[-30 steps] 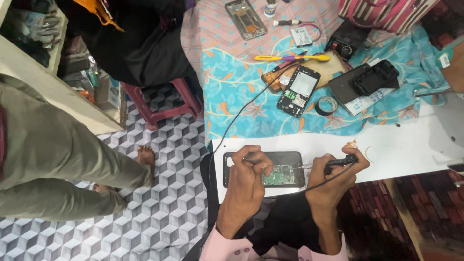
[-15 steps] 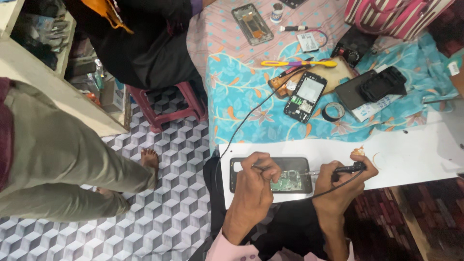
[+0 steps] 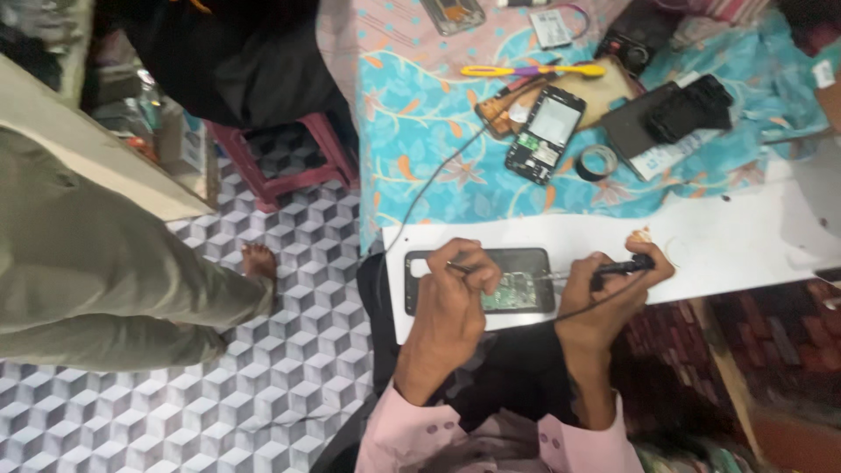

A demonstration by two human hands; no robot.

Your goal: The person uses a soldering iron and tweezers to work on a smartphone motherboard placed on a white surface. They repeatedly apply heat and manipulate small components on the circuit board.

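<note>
An opened black phone [image 3: 517, 267] lies on a white board [image 3: 745, 236], its green circuit board [image 3: 517, 292] exposed. My left hand [image 3: 455, 302] rests on the phone and pinches thin tweezers [image 3: 455, 265] over it. My right hand [image 3: 609, 293] grips a black soldering iron [image 3: 613, 265], whose metal tip points left at the circuit board. A thin black cord runs from the iron under my wrist.
On the blue floral cloth [image 3: 438, 175] beyond lie a second dismantled phone [image 3: 545, 133], a tape roll [image 3: 599, 161], yellow-handled tools [image 3: 526, 70] and a black pouch [image 3: 683, 109]. A red stool [image 3: 289, 158] stands on the patterned floor. A person's leg in grey trousers [image 3: 96, 271] is at left.
The view has shifted slightly; my hands stay on the phone, with the soldering iron tip still at the circuit board.
</note>
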